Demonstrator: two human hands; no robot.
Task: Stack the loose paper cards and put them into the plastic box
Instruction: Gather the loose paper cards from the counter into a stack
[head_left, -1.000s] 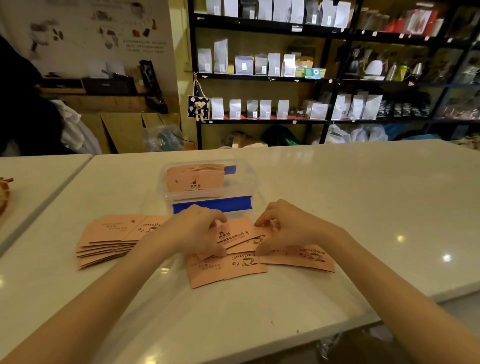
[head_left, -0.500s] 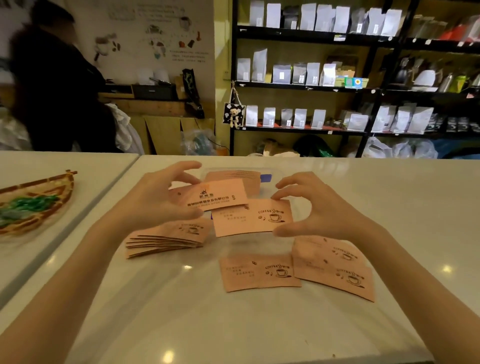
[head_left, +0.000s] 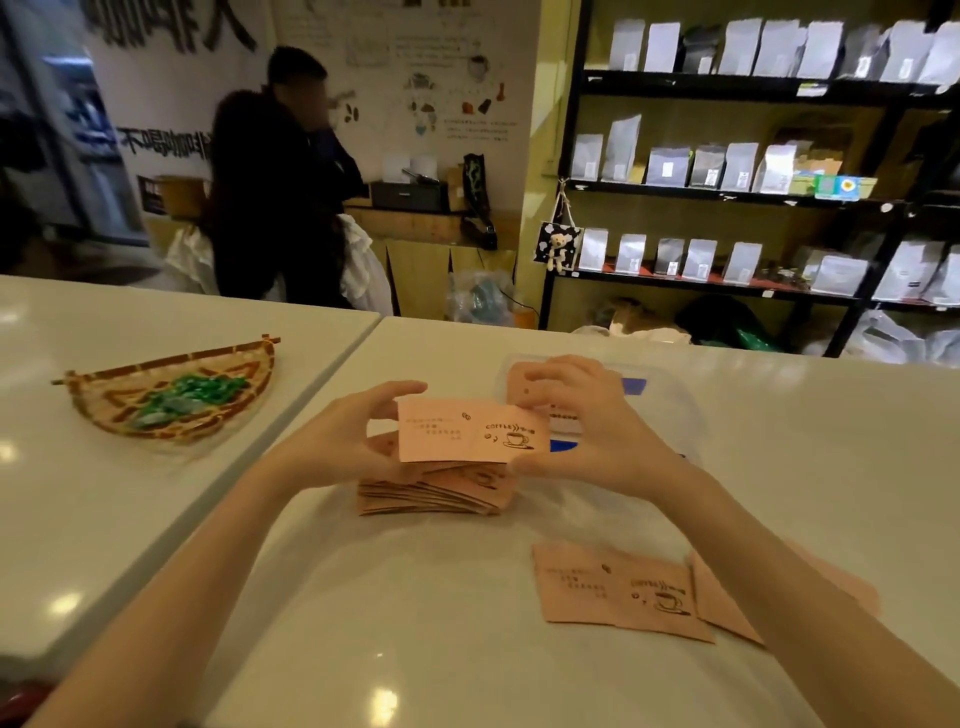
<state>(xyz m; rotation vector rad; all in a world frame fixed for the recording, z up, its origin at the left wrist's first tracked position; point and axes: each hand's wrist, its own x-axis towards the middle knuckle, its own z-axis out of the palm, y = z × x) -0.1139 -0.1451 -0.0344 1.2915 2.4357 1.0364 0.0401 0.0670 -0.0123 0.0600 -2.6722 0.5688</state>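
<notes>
Both hands hold a few pink paper cards (head_left: 470, 436) with a coffee-cup print, just above a stack of the same cards (head_left: 431, 496) lying on the white counter. My left hand (head_left: 343, 441) grips their left edge, my right hand (head_left: 592, 431) the right edge. Behind my right hand stands the clear plastic box (head_left: 670, 400) with a blue label and pink cards inside, partly hidden. Two loose cards (head_left: 618, 590) lie at the lower right, one partly under my right forearm.
A woven bamboo tray (head_left: 171, 400) with green items sits on the neighbouring counter at left, across a seam. A person in dark clothes stands beyond the counter. Black shelves with grey pouches fill the back right.
The two cards held apart half a second ago are now together in both hands, over the stack at left. The view has swung left, and the bamboo tray is fully visible.
</notes>
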